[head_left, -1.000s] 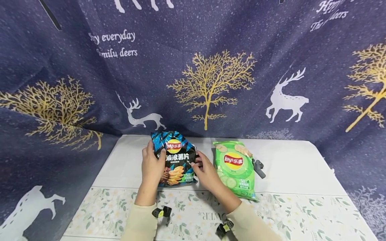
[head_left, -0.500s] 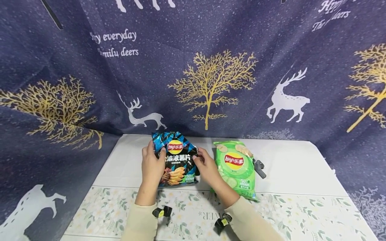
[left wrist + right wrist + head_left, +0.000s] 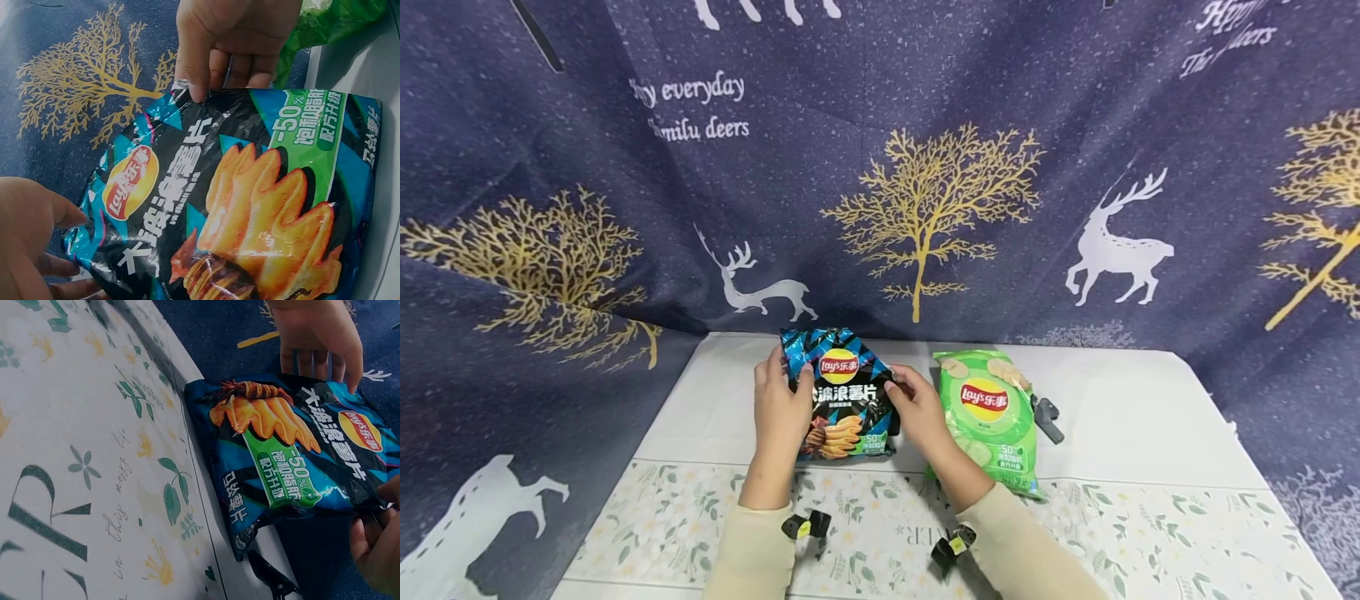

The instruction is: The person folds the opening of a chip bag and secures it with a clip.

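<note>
A blue-and-black Lay's chip bag [image 3: 842, 408] stands near the table's back edge, its printed front facing up toward me. My left hand [image 3: 781, 408] grips its left side, thumb across the front and fingers mostly behind. The right hand [image 3: 922, 417] pinches the right edge with thumb in front. In the left wrist view, the right thumb [image 3: 199, 81] presses on the bag's edge. Both hands also hold the bag in the right wrist view, where its lower edge is close to the table. Beside the right hand lies a green Lay's chip bag [image 3: 987, 417].
A small dark grey clip-like object [image 3: 1048, 419] lies right of the green bag. The white table has a floral cloth strip [image 3: 1150, 533] along its front. Behind it hangs a dark blue curtain [image 3: 850, 208] with deer and trees.
My right hand has shifted slightly up the bag's right edge, its thumb now against the front. The left hand keeps its grip. The bag has turned very little.
</note>
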`<state>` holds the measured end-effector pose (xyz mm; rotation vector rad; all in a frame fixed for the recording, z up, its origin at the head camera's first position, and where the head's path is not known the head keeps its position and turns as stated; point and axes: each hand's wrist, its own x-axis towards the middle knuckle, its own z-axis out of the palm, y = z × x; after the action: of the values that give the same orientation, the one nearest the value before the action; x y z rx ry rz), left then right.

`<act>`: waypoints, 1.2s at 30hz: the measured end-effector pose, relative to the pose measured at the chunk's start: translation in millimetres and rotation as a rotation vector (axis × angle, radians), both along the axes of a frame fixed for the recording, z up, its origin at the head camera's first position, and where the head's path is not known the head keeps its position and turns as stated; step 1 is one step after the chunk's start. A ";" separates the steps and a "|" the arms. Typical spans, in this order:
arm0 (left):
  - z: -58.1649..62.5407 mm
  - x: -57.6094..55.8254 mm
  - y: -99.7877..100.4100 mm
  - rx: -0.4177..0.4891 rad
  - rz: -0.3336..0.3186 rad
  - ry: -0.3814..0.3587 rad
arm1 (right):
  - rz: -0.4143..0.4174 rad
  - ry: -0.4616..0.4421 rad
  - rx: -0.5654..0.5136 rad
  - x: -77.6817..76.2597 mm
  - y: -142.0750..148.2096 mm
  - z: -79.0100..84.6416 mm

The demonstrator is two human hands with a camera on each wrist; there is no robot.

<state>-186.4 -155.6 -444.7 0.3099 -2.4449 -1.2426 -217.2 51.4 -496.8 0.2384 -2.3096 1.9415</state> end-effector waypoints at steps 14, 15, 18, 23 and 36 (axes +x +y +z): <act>11.0 4.6 15.3 -0.103 -0.032 0.430 | -0.010 -0.024 -0.021 1.9 -0.2 4.7; 11.3 4.7 16.6 -0.117 -0.040 0.441 | -0.010 -0.027 -0.024 2.2 -0.2 4.9; 13.6 4.2 18.5 -0.167 -0.064 0.448 | -0.004 -0.042 -0.039 2.1 0.0 5.3; 20.5 0.9 18.5 -0.243 -0.120 0.429 | 0.007 -0.055 -0.040 3.7 0.6 12.4; 36.6 -10.7 13.3 -0.491 -0.232 0.461 | 0.018 -0.097 -0.009 4.3 2.5 8.7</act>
<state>-197.0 -142.3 -408.1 -0.3648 -2.3082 -0.6513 -213.0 53.9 -488.1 0.1681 -2.3658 2.0149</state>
